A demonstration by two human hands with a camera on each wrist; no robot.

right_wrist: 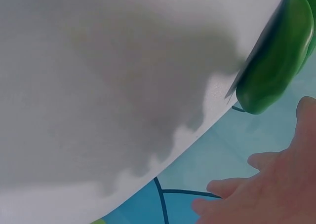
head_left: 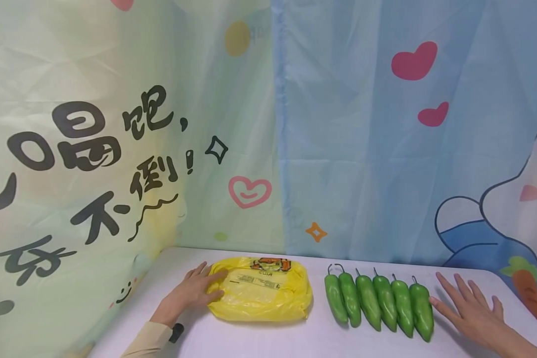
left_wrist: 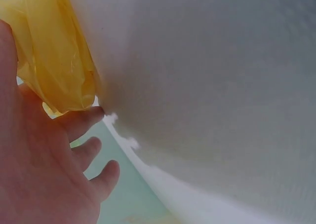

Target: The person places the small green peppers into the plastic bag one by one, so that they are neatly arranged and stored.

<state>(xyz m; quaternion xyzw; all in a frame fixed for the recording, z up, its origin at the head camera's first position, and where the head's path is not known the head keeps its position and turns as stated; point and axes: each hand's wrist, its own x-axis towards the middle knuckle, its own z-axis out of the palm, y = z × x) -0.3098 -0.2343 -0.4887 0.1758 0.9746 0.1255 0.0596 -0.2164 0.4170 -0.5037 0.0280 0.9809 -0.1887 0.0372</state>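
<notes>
A yellow plastic bag (head_left: 259, 310), bulging with its contents hidden, lies left of centre on the white table. My left hand (head_left: 192, 292) is at the bag's left end, its fingers extended and overlapping the yellow plastic in the head view. In the left wrist view, the spread fingers of that hand (left_wrist: 47, 150) are right at the edge of the bag (left_wrist: 54, 51). To the right, several long green peppers (head_left: 388, 303) lie side by side, stems pointing away from me. My right hand (head_left: 474, 311) hovers beside the rightmost pepper (head_left: 422, 312), fingers spread, holding nothing.
The white table (head_left: 295, 343) ends at a printed fabric backdrop (head_left: 331, 149) behind and at the left. A small black object (head_left: 176, 332) shows near my left wrist.
</notes>
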